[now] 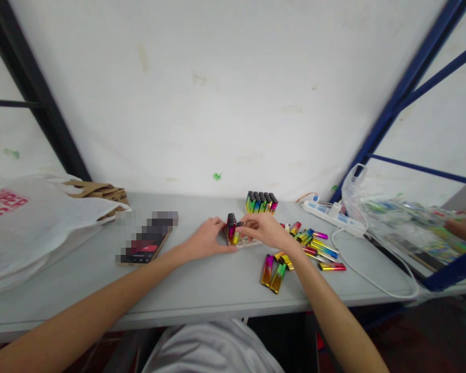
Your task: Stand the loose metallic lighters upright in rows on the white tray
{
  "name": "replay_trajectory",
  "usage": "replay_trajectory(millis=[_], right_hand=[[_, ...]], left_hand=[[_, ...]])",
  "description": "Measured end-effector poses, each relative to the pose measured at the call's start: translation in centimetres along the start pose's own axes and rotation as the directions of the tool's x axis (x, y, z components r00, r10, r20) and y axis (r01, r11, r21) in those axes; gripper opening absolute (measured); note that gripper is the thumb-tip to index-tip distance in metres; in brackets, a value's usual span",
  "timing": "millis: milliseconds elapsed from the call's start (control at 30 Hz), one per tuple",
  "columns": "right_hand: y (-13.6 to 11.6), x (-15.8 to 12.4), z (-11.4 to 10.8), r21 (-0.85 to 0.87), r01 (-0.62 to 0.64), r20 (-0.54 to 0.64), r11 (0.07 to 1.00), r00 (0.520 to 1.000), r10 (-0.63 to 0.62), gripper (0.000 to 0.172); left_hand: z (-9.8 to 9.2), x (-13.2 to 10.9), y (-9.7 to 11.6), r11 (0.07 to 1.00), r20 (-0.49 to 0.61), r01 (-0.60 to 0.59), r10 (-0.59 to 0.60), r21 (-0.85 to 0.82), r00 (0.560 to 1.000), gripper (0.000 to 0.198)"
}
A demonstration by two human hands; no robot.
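A shallow pale tray with round holes lies on the table in front of me. Several dark-red lighters with black tops stand upright along its left end. My left hand holds the tray by that end, thumb at the near edge and fingers behind. Between the fingertips of my right hand is a yellow lighter with a black top, upright over the tray beside the standing ones. My right hand hides part of the tray. Loose shiny coloured lighters lie in a heap to the right.
Behind the tray stands a block of upright lighters. A phone rests at the left, near a white plastic bag. To the right are a power strip and its white cable. Another person's hand shows at the far right.
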State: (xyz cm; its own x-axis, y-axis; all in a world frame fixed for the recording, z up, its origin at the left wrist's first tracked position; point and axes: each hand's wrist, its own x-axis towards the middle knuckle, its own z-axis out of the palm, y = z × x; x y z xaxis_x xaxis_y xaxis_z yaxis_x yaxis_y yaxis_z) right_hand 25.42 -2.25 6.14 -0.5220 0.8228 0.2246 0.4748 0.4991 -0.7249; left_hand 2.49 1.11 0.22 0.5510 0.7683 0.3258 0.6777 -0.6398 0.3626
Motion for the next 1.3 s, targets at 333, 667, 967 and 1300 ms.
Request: replay_trajectory(millis=[333, 667, 967, 1300], right_hand=[[-0.8, -0.5, -0.7, -0.168, 0.068, 0.087, 0.983, 0.995, -0.054, 0.041], [-2.4, -0.3, 1.0, -0.557, -0.105, -0.017, 0.824, 0.993, 0.115, 0.035], [-2.5, -6.7, -2.2, -0.583, -0.309, -0.362, 0.751, 0.927, 0.101, 0.062], [1.7, -12.9, 3.1, -0.631, -0.088, -0.052, 0.771, 0.996, 0.071, 0.055]], left_hand=[[0.1, -0.1, -0.2, 1.0, -0.008, -0.02, 0.02, 0.006, 1.0, 0.063], [0.0, 0.0, -0.2, 0.999, -0.003, -0.032, 0.032, 0.001, 0.999, 0.057], [-0.1, 0.2, -0.2, 0.999, -0.001, -0.024, 0.024, -0.041, 1.0, 0.061], [-1.3, 0.7, -0.5, 0.999, 0.057, -0.028, 0.03, -0.036, 0.998, 0.059]])
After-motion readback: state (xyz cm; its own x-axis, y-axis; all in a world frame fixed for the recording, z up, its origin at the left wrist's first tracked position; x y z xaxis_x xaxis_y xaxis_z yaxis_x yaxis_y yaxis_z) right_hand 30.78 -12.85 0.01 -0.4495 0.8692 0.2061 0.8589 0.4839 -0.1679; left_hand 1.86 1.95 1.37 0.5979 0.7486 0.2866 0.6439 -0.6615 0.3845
